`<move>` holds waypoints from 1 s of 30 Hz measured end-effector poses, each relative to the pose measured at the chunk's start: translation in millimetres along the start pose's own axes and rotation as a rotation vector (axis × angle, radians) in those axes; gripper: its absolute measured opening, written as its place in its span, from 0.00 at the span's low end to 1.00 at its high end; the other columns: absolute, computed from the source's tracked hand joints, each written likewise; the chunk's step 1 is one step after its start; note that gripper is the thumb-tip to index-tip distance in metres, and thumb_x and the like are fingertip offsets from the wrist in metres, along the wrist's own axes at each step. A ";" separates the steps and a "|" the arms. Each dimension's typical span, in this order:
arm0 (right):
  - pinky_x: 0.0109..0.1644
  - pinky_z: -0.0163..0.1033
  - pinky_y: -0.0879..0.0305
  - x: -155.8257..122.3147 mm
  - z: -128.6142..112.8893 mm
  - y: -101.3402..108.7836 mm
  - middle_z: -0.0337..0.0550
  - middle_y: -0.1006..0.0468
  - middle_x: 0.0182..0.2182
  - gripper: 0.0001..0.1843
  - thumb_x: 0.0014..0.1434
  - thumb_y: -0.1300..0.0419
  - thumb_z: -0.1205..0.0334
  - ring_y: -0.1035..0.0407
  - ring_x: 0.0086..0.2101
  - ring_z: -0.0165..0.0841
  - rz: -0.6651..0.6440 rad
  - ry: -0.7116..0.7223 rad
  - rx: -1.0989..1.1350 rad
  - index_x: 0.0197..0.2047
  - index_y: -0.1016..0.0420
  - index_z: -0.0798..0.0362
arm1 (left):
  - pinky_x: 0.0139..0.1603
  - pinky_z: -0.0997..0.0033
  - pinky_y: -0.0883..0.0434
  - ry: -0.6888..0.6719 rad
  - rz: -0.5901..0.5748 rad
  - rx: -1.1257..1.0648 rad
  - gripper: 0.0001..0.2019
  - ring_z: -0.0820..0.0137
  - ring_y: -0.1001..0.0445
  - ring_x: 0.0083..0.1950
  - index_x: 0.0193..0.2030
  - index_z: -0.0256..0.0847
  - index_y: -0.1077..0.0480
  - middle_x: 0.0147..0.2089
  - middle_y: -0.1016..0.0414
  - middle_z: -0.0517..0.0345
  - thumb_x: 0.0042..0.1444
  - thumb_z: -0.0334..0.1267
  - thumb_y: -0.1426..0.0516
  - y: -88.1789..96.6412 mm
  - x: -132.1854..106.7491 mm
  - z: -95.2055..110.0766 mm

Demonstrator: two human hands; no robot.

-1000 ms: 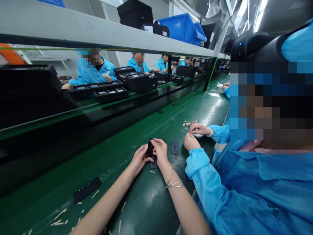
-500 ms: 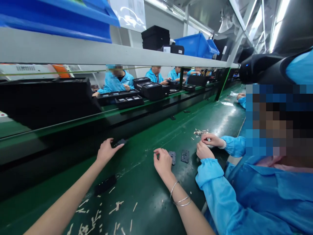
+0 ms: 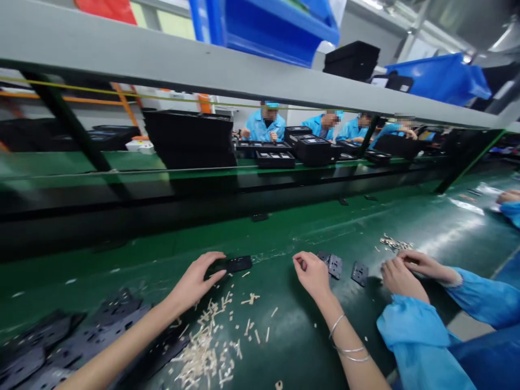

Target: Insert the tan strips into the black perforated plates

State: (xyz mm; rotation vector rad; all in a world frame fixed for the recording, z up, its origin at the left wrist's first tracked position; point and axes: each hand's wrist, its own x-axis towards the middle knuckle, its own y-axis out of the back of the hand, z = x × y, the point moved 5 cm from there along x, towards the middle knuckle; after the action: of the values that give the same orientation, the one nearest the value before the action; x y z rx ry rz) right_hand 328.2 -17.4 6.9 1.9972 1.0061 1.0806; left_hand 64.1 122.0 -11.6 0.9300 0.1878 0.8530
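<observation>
My left hand (image 3: 199,279) reaches over the green bench with thumb and fingers apart. They straddle the left end of a flat black plastic plate (image 3: 239,264); a firm grip does not show. To the right, my right hand (image 3: 314,275) has its fingers curled and fingertips pressed together; anything between them is too small to make out. Just beyond its knuckles lie two dark plates with holes, the nearer plate (image 3: 335,266) in plain view. Pale thin strips (image 3: 207,341) lie scattered in a pile between my forearms.
Many dark plates (image 3: 105,325) are heaped at lower left, partly behind my left forearm. A co-worker's hands (image 3: 406,273) are at right, near another plate (image 3: 359,273) and a strip pile (image 3: 394,242). A grey shelf (image 3: 252,70) crosses overhead. One dark piece (image 3: 260,217) lies farther back.
The view has turned left. My left hand has come back from a dark piece at the far side to the black plate nearer me. My right hand keeps its curled pose.
</observation>
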 end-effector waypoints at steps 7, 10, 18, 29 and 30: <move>0.32 0.30 0.43 -21.7 -69.1 -23.9 0.35 0.27 0.23 0.06 0.53 0.44 0.67 0.33 0.29 0.28 -0.307 0.182 -0.052 0.30 0.26 0.48 | 0.57 0.55 0.41 -0.070 -0.204 0.034 0.15 0.59 0.39 0.58 0.51 0.49 0.36 0.57 0.37 0.54 0.59 0.44 0.52 8.1 -80.0 31.1; 0.31 0.31 0.45 -30.2 -93.6 -37.3 0.36 0.26 0.23 0.06 0.49 0.42 0.69 0.32 0.30 0.30 -0.388 0.192 -0.129 0.29 0.27 0.48 | 0.55 0.55 0.38 -0.098 -0.245 0.013 0.13 0.59 0.38 0.57 0.50 0.49 0.35 0.56 0.36 0.54 0.59 0.41 0.51 8.4 -91.4 30.8; 0.26 0.34 0.50 -24.6 -97.5 -43.2 0.43 0.24 0.20 0.10 0.43 0.44 0.75 0.30 0.24 0.35 -0.413 0.018 -0.303 0.21 0.28 0.52 | 0.53 0.56 0.38 -0.121 -0.252 -0.167 0.11 0.60 0.36 0.53 0.47 0.48 0.32 0.51 0.32 0.54 0.58 0.39 0.49 22.7 -97.3 26.0; 0.27 0.29 0.42 -45.8 -178.9 -55.3 0.34 0.23 0.21 0.08 0.48 0.45 0.70 0.31 0.23 0.27 -0.534 0.115 -0.050 0.25 0.26 0.50 | 0.33 0.71 0.38 -0.018 -0.074 -0.409 0.07 0.67 0.34 0.34 0.39 0.41 0.34 0.33 0.31 0.57 0.53 0.38 0.46 30.9 -100.9 21.1; 0.27 0.29 0.41 -47.1 -190.2 -59.1 0.34 0.24 0.21 0.08 0.48 0.45 0.69 0.31 0.23 0.27 -0.553 0.138 -0.009 0.25 0.26 0.50 | 0.32 0.72 0.39 -0.020 -0.072 -0.384 0.05 0.67 0.34 0.33 0.37 0.41 0.34 0.31 0.31 0.58 0.53 0.37 0.47 30.9 -100.9 20.2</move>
State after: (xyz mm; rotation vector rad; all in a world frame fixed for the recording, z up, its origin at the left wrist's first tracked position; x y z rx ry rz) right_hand 125.8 5.5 27.3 1.5086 1.5076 0.9118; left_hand -11.0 46.6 3.7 0.5685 0.0360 0.7781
